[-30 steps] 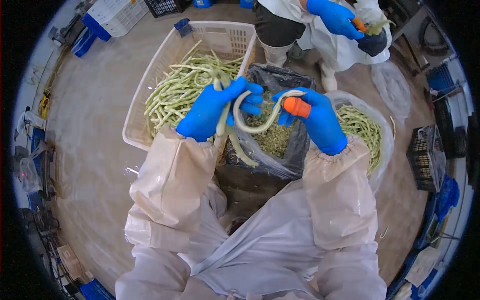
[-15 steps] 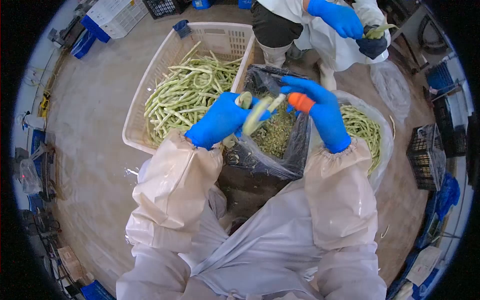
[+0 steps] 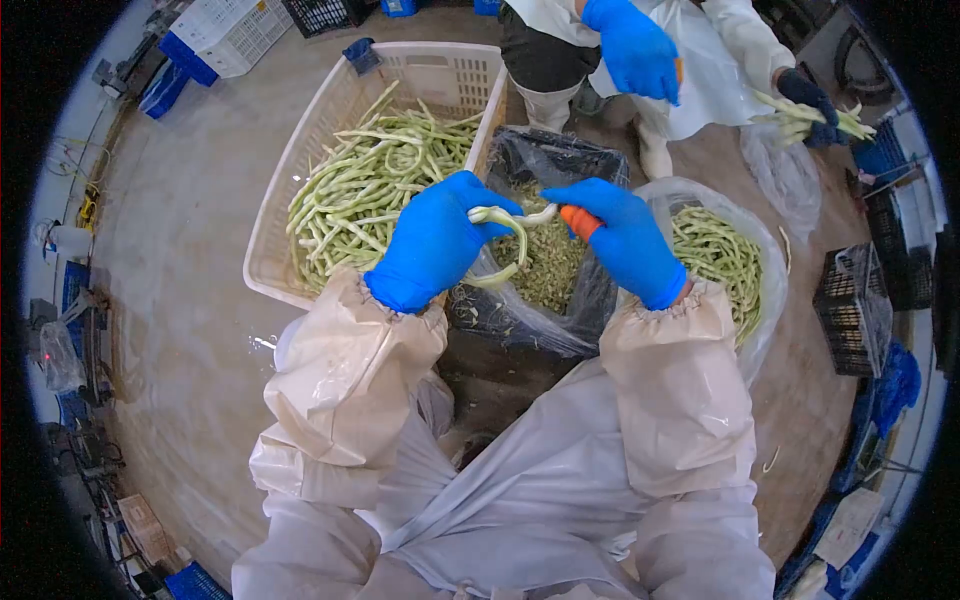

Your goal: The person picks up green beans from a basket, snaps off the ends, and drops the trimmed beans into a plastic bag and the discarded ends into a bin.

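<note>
Both my hands wear blue gloves. My left hand (image 3: 435,240) is closed around a long pale green bean (image 3: 521,243), whose curved end hangs below the fingers. At the bean's other end, the fingertips of my right hand (image 3: 632,240) pinch its tip; an orange cover (image 3: 580,222) wraps the thumb. Under the hands lies a crate lined with black plastic (image 3: 608,168), holding small green trimmings (image 3: 552,265). To the left, a cream plastic crate (image 3: 268,235) is heaped with long green beans (image 3: 345,205). On the right, a clear plastic bag (image 3: 770,280) contains more beans (image 3: 712,250).
Opposite me, a person in white has a blue-gloved hand (image 3: 640,50) and a dark-gloved hand (image 3: 812,105) holding several beans (image 3: 790,122). A black crate (image 3: 848,310) stands at right. White crates (image 3: 235,35) are stacked at the back left.
My hands have steadied, and the bean, blurred before, now stretches between them. The other person's hands have moved apart, the dark-gloved one going right with beans.
</note>
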Demonstrator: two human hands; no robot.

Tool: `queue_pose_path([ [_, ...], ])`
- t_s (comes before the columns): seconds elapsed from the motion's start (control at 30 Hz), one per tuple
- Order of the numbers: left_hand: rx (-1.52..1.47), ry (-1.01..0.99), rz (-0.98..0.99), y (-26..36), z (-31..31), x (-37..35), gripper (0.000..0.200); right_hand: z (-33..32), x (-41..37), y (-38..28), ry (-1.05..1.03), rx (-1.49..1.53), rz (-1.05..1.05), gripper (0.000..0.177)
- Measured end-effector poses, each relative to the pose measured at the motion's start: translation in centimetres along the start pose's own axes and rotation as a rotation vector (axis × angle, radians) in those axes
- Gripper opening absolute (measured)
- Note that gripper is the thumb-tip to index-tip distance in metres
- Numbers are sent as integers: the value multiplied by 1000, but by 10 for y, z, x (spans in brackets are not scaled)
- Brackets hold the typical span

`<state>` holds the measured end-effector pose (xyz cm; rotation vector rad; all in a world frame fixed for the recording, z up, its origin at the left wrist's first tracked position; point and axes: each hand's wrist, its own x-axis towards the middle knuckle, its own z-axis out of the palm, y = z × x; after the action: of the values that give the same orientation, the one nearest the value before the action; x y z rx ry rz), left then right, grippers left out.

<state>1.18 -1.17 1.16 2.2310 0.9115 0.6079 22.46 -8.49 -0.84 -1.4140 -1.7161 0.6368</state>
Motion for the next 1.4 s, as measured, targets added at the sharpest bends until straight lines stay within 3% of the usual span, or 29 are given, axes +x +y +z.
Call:
queue_pose_path([
  [0.17, 87, 50, 29, -7, -1, 1, 21, 7, -3, -4, -67, -65, 31, 16],
  [0.27, 136, 29, 29, -8, -2, 3, 20, 14, -5, -8, 2, -124, 68, 14],
  [0.37, -82, 52, 19, -3, -7, 2, 18, 7, -2, -14, 88, 480, 368, 14],
  [0.47, -412, 74, -118, -2, 0, 3, 17, -3, 2, -17, 144, 877, 385, 16],
  [0.57, -604, 251, -482, 9, -19, 8, 21, 4, 1, -17, 102, 846, 412, 16],
  [0.67, -865, 557, -374, -50, -50, 12, 24, 7, 1, -14, 82, 583, 412, 17],
  [0.7, -878, 637, -359, -78, -65, 13, 25, 10, 0, -5, 112, 460, 340, 19],
  [0.8, -776, 1012, -401, -84, -93, 12, 42, 22, -2, 20, 229, -6, 95, 25],
  [0.87, -750, 1039, -385, -84, -95, 8, 45, 25, -1, 21, 349, -460, -101, 31],
  [0.9, -740, 1048, -376, -81, -94, 9, 47, 27, 0, 18, 327, -339, -72, 31],
  [1.03, -923, 672, -410, -65, -70, 13, 39, 35, -2, 2, 206, 97, 97, 29],
  [1.2, -1169, 380, -483, -45, -14, 17, 37, 49, -3, -29, 11, 476, 239, 24],
  [1.3, -1125, 407, -560, -27, 9, 14, 39, 52, -5, -45, -108, 608, 386, 25],
  [1.4, -1037, 487, -606, -13, 21, 17, 41, 61, -7, -41, -108, 606, 354, 25],
])
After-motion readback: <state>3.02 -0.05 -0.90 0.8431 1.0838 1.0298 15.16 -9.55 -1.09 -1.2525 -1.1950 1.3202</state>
